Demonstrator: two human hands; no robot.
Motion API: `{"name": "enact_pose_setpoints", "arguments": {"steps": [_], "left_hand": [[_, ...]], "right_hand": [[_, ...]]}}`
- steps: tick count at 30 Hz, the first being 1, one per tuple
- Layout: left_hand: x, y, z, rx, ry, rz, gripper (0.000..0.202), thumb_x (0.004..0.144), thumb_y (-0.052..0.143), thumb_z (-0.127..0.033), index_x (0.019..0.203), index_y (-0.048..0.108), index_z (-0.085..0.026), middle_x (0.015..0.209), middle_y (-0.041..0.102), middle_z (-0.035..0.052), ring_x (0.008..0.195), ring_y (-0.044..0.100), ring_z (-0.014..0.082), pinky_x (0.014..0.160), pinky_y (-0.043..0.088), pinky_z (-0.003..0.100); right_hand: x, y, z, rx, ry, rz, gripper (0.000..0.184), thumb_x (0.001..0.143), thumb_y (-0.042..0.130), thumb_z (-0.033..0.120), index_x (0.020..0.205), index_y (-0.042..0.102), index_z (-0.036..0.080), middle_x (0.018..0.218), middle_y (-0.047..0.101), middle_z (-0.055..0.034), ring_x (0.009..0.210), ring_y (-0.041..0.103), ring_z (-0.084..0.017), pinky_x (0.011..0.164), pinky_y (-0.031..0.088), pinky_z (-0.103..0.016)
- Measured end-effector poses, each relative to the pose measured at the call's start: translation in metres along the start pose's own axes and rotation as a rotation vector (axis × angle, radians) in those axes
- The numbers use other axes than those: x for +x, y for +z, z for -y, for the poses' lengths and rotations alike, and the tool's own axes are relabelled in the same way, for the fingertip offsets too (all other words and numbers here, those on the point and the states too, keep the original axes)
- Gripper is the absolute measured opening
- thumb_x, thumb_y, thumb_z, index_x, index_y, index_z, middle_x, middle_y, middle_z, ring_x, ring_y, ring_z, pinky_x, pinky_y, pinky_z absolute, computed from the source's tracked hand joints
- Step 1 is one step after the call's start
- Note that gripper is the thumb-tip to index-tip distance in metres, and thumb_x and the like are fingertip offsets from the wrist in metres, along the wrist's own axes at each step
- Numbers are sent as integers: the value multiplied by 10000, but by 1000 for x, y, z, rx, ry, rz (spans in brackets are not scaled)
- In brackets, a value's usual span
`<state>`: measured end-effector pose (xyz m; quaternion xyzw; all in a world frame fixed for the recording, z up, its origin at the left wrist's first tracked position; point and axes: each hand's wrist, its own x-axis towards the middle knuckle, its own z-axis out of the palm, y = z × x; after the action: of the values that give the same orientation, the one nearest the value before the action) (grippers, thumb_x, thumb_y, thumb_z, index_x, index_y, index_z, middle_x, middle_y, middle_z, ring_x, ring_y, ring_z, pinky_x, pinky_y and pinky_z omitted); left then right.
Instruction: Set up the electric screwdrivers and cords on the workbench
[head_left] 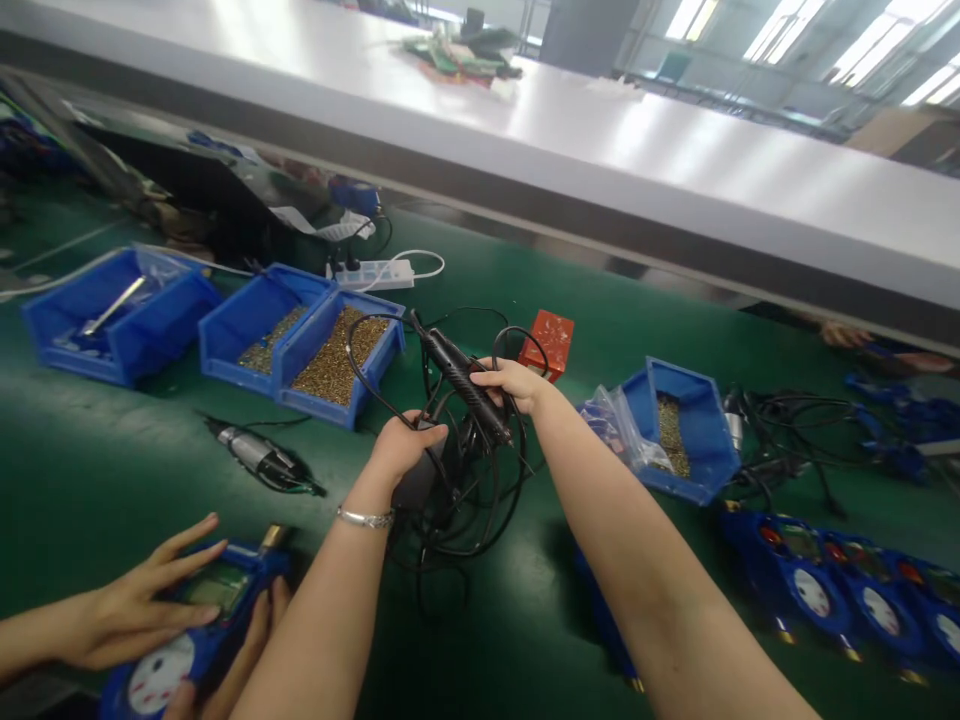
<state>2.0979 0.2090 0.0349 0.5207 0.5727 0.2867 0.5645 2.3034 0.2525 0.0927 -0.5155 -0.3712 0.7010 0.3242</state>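
Above the middle of the bench (pixel 112 470), the right hand (pixel 517 385) was closed around the electric screwdriver (pixel 461 375), keeping it off the surface. The left hand (pixel 401 450) gripped the black adapter (pixel 420 480), gathering the tangled cord (pixel 465 510). Screw bins (pixel 330 355) sat toward the far edge.

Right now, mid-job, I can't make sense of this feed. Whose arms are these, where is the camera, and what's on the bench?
The single picture comes from a camera worn on a person's head, looking down at their own bare arms. Their right hand grips a black electric screwdriver; their left hand holds its tangled black cable and a dark block. The hands at lower left belong to a co-worker touching a blue meter. On the green bench lie blue bins of small brass parts, another screwdriver, a red box, a power strip and more blue meters on the right.
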Motion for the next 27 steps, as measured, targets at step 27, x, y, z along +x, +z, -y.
{"name": "enact_pose_setpoints", "arguments": {"steps": [27], "left_hand": [[-33,12,60,719,-327,-323,345,733,493,-441,991,568,-226,987,640,125,954,580,340,725,438,386]], "right_hand": [[10,-31,-62,-1063,-632,-660,162,796,499,103,944,558,129,921,591,-74,878,544,-176,818,412,-267]]}}
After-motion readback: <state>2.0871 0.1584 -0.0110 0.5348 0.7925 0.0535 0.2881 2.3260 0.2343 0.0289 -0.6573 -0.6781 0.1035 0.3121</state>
